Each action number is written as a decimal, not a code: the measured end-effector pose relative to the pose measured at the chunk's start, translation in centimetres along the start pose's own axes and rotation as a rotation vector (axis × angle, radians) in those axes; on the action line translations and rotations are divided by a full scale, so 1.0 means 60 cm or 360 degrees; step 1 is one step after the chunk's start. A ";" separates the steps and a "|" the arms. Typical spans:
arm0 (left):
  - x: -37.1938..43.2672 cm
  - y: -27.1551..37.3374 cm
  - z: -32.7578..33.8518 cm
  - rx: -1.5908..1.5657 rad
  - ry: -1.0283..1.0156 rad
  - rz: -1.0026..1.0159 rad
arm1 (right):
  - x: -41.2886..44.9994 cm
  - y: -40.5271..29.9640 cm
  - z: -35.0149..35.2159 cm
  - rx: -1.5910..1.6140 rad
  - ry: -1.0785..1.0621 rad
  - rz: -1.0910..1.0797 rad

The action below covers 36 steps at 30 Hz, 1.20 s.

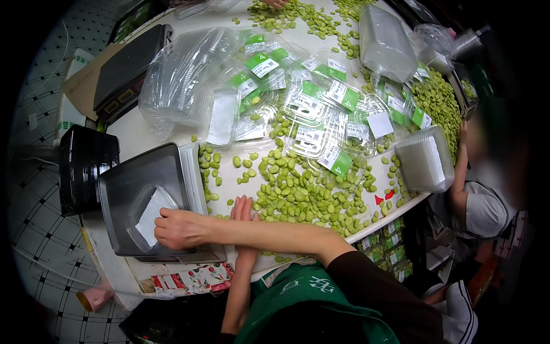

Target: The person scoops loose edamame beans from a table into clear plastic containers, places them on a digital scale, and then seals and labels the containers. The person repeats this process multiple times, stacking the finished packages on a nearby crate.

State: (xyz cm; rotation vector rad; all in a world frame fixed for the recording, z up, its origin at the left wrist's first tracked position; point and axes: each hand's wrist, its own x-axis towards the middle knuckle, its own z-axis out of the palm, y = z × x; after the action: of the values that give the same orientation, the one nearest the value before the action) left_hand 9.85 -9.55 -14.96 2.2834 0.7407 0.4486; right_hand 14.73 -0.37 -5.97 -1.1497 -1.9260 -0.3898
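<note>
A clear plastic tray (151, 189) with a white liner (155, 215) in it rests on the grey pan (165, 160) of what looks like a weighing scale. My right hand (177, 228) reaches across to the left, its curled fingers at the tray's right edge. Whether they pinch the tray or liner is hidden. Under my right forearm, my left hand (242, 213) lies with fingers stretched out on the white table (225, 185), partly covered by that forearm. It holds nothing that I can see. Just right of it spreads a heap of shelled green broad beans (296, 193).
Labelled clear lids (316, 103) lie piled mid-table, beside bagged clear trays (189, 73). A stack of lined trays (425, 161) stands at the right edge. Black trays (88, 167) and a dark scale (129, 73) stand left. Another person's arm (460, 172) is at right; a hand (275, 3) shows at the top.
</note>
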 end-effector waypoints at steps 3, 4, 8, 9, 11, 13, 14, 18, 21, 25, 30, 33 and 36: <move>-0.002 0.018 -0.012 0.0104 -0.0058 0.0020 | 0.002 -0.001 -0.036 0.0066 0.0119 0.0145; -0.001 0.022 -0.014 0.0133 -0.0065 0.0025 | -0.002 0.000 -0.060 0.0108 0.0179 0.0185; -0.004 0.010 0.000 -0.0176 -0.0064 -0.0019 | -0.117 0.001 -0.203 0.0439 0.0236 0.0652; -0.011 0.002 0.000 -0.0343 -0.0139 -0.0079 | -0.171 -0.001 -0.244 0.0394 0.0225 0.0874; -0.005 0.038 -0.024 -0.0121 0.0026 -0.0007 | -0.258 -0.021 -0.352 0.0088 0.0170 0.1619; -0.020 0.033 -0.037 -0.0129 0.0062 -0.0054 | -0.372 -0.039 -0.419 -0.0334 0.0302 0.2137; -0.032 0.021 -0.040 -0.0130 0.0081 -0.0045 | -0.412 -0.049 -0.453 -0.0393 0.0407 0.2331; -0.068 0.010 -0.042 -0.0134 0.0117 -0.0061 | -0.557 -0.075 -0.510 -0.0878 0.0330 0.2339; -0.059 0.017 -0.033 0.0010 0.0107 0.0039 | -0.546 -0.063 -0.487 -0.0949 0.0271 0.2299; -0.051 0.014 -0.027 0.0042 0.0139 0.0094 | -0.520 -0.039 -0.449 -0.0765 0.0176 0.2244; -0.052 0.006 -0.026 0.0029 0.0183 0.0101 | -0.512 -0.006 -0.422 -0.0526 0.0326 0.2043; -0.057 0.001 -0.024 0.0049 0.0201 0.0114 | -0.512 0.005 -0.405 -0.0598 0.0356 0.2007; -0.056 0.008 -0.026 0.0031 0.0222 0.0125 | -0.502 0.005 -0.397 -0.0595 0.0372 0.2005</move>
State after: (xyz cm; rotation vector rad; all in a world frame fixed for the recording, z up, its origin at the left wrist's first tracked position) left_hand 6.63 -11.14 -13.93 2.3232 0.7278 0.6450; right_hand 33.80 -32.36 -15.40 -2.1635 -0.6582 -0.1503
